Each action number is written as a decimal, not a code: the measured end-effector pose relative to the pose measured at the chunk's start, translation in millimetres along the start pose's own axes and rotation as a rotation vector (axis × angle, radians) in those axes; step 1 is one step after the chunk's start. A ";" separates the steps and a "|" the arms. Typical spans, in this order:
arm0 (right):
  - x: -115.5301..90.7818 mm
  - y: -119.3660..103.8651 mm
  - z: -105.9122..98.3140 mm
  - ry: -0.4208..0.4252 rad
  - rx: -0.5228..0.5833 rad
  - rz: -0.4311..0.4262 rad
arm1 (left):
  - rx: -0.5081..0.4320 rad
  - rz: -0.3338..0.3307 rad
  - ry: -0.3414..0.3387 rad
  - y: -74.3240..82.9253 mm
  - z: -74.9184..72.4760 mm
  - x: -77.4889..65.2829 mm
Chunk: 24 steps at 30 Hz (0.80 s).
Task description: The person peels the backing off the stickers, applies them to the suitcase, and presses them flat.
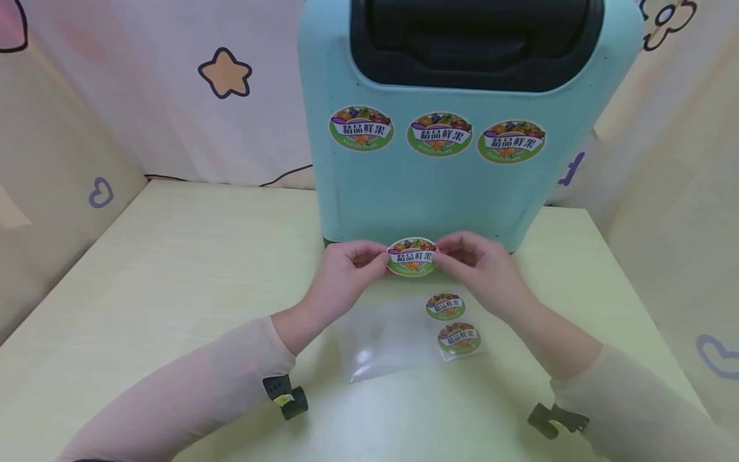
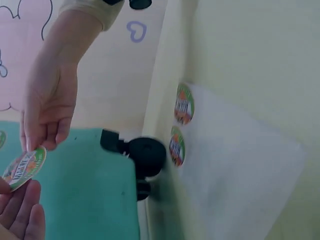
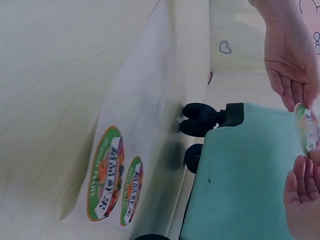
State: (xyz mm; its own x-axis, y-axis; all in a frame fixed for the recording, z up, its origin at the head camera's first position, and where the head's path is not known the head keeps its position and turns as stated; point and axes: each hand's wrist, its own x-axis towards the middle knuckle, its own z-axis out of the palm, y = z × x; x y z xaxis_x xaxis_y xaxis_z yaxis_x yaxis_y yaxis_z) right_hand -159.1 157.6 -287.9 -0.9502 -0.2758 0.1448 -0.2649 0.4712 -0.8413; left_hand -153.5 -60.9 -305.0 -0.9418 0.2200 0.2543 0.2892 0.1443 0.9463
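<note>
An oval fruit sticker (image 1: 411, 256) is held level between both hands, in front of the lower part of a light blue suitcase (image 1: 416, 199). My left hand (image 1: 346, 269) pinches its left end between thumb and fingertips. The right end is pinched by my right hand (image 1: 491, 273). Three matching stickers, the middle one (image 1: 440, 135) among them, sit in a row across the upper face of the suitcase. Below the hands, a glossy backing sheet (image 1: 387, 333) lies on the table with two more stickers (image 1: 458, 338) at its right side.
The suitcase stands upright at the back of the pale table (image 1: 173, 276), with black wheels (image 2: 147, 155) under it. A black recessed panel (image 1: 476, 45) takes up its top front. Patterned cloth (image 1: 144, 83) hangs behind, and a thin dark cable (image 1: 285, 174) runs along the back edge.
</note>
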 end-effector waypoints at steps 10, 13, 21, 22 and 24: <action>20.2 -30.0 11.3 0.121 0.073 -0.151 | 0.229 0.186 0.238 8.5 -44.8 12.9; 30.2 -38.0 15.5 0.156 0.104 -0.205 | 0.215 0.318 0.401 6.4 -59.6 17.2; 58.1 -54.3 28.3 0.240 0.086 -0.314 | 0.144 0.274 0.326 13.0 -65.9 30.6; 60.5 -55.1 29.6 0.249 0.080 -0.326 | 0.141 0.260 0.309 11.7 -65.6 32.9; 64.1 -56.6 32.0 0.266 0.072 -0.349 | 0.139 0.242 0.286 8.4 -65.7 37.7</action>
State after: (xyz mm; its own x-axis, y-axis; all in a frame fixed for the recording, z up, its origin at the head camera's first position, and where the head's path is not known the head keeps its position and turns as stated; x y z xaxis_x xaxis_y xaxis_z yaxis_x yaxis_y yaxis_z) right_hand -199.7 86.5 -247.6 -0.8177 -0.1784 0.5474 -0.5740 0.3262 -0.7511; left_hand -197.8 -114.8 -274.4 -0.8477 -0.0107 0.5303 0.5105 0.2547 0.8213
